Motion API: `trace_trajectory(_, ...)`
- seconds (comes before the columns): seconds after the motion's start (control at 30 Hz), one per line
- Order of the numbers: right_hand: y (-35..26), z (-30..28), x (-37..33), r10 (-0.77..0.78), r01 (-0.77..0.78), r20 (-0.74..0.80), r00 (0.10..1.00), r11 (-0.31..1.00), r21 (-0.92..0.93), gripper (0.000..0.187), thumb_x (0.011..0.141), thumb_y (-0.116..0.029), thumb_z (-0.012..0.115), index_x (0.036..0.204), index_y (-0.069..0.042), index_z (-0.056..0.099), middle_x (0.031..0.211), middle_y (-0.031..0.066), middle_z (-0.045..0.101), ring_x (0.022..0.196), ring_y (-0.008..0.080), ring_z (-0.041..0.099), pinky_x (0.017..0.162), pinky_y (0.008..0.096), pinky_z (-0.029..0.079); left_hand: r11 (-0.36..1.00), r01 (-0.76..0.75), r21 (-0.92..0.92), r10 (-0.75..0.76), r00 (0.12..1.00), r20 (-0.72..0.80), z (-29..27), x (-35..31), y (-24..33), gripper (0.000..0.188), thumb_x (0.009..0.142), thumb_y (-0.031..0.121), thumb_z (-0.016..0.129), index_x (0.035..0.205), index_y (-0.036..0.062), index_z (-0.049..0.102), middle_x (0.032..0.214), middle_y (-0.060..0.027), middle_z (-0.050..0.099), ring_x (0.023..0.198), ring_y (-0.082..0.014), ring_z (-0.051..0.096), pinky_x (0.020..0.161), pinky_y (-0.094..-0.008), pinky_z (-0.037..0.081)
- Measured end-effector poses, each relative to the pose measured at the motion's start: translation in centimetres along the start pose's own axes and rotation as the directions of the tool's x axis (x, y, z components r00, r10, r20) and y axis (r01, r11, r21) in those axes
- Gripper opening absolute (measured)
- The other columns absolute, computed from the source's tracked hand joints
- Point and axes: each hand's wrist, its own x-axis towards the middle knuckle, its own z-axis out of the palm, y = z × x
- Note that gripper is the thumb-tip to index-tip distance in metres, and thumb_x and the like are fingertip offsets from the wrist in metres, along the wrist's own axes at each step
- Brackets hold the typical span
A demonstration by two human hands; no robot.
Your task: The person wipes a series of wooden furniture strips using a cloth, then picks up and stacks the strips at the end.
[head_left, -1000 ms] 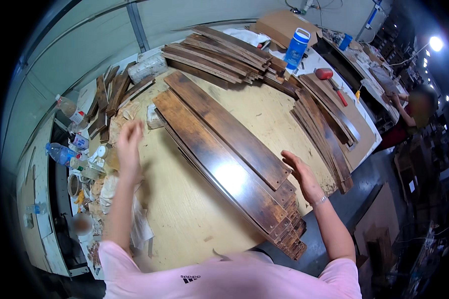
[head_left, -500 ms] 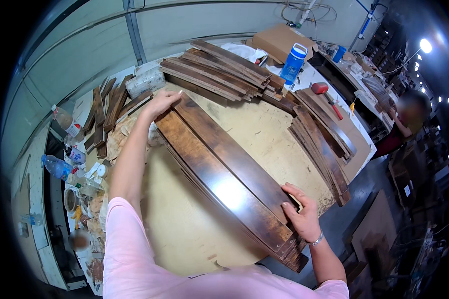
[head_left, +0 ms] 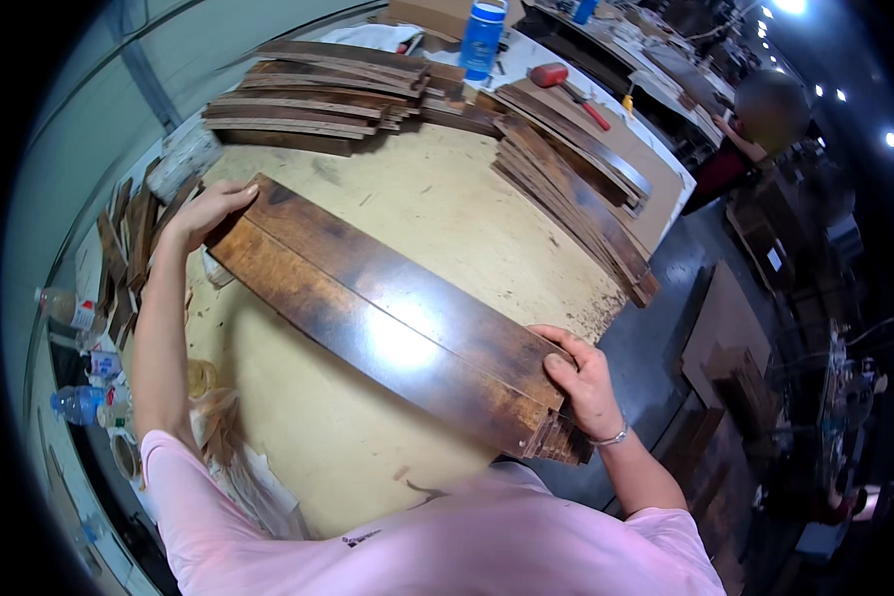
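Two glossy dark-brown wood planks lie edge to edge, with more planks stacked under them at the right end. My left hand grips their far-left end, thumb on top and fingers out of sight beneath. At the near-right end my right hand is wrapped round the edge, its thumb on the upper face. The stack slants across a pale worktable, its right end over the near edge by my body. Whether the stack touches the tabletop is hard to tell.
More planks are piled at the back, and another fanned pile lies at the right. A blue bottle and a red-headed mallet stand beyond them. Plastic bottles line the left edge. Another person is at far right.
The upper two planks, stepped with a gap before, now sit flush side by side. Both hands keep their grip on the ends. The whole view has shifted, with the background further up and left.
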Motion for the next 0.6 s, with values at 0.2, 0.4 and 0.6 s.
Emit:
trace_trajectory(0.2,1.5,-2.1,-1.0,0.018,-0.012,-0.062,0.998,0.995,0.101,0.047,0.097,-0.032,0.053,0.125,0.005,0.057,0.122,0.0109,0.063,0.112,0.0141,0.057,0.098,0.0281,0.042,0.986,0.085,-0.143,-0.082,0.996,0.032,-3.6,1.8,-4.8,0.076,0.090,0.062,0.055,0.139,0.0037,0.049,0.132,-0.0091,0.057,0.116,-0.0183,0.055,0.099,-0.0312,0.042)
trace_trajectory(0.4,9.2,-9.5,-6.1,0.294,-0.311,-0.488,0.822,0.949,0.047,0.048,0.098,-0.046,0.048,0.125,-0.009,0.060,0.130,0.0044,0.058,0.124,0.0171,0.049,0.105,0.0346,0.031,0.901,0.182,-0.393,-0.126,0.978,0.165,-0.8,1.4,-3.8,0.073,0.087,0.061,0.061,0.134,0.0058,0.054,0.128,-0.0089,0.060,0.110,-0.0199,0.060,0.092,-0.0328,0.049)
trace_trajectory(0.6,16.8,-11.0,-10.7,0.636,-0.588,-0.515,0.575,0.759,0.281,0.045,0.096,-0.048,0.050,0.119,-0.012,0.063,0.123,0.0011,0.059,0.114,0.0157,0.052,0.098,0.0384,0.037,0.910,0.141,-0.389,-0.057,0.974,0.220,1.3,1.3,-3.7,0.068,0.091,0.060,0.056,0.129,0.0042,0.058,0.124,-0.0098,0.062,0.109,-0.0199,0.062,0.092,-0.0334,0.050)
